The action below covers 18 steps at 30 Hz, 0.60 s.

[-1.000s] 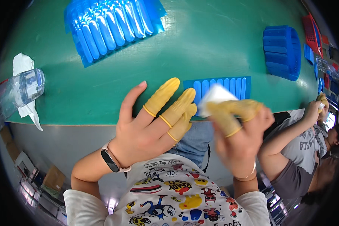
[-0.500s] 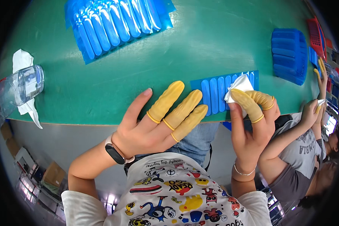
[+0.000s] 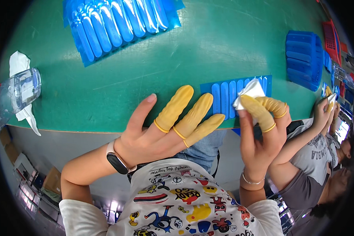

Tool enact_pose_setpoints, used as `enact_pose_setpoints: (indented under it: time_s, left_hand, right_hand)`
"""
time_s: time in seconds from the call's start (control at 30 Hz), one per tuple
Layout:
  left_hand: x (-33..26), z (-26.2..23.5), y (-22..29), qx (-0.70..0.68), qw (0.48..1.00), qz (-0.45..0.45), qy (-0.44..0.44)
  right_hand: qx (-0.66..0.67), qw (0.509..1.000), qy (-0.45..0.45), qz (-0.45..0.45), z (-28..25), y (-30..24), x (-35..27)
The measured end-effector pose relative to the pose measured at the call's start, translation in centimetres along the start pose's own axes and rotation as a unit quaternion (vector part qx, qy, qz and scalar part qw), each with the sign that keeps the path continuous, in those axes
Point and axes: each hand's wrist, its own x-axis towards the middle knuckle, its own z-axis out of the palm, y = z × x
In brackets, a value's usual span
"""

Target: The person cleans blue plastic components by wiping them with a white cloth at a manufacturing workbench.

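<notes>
A blue sheet with a row of long rounded strips lies at the green table's near edge. My right hand pinches a folded white cloth between thumb and fingers, and the cloth rests on the strips. Yellow finger cots cover some of its fingers. My left hand is open and flat, fingers apart, with yellow cots on three of them. Its fingertips reach the sheet's left end. Cloth and right hand hide part of the sheet's right half.
A larger stack of shiny blue strip sheets lies at the far left. A clear plastic bottle lies on a white cloth at left. A curved blue strip sheet stands at right, near a red basket. A co-worker's arm is beside me.
My left hand's little finger has stretched right, toward the sheet's lower left corner. My right hand and cloth have barely moved. The co-worker's hands have shifted.
</notes>
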Motion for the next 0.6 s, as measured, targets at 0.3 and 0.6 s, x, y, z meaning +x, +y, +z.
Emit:
enact_pose_setpoints:
  time_s: [0.3, 0.6]
  left_hand:
    - [-1.0, 0.2, -0.2, -0.006, 1.000, -0.022, -0.010]
    - [-0.9, 0.3, -0.7, 0.018, 1.000, -0.001, 0.000]
  right_hand:
    - [-0.037, 0.999, 0.006, -0.006, 0.6, -0.3, 1.9]
    - [-0.058, 0.996, 0.059, 0.026, 0.6, 0.3, 1.8]
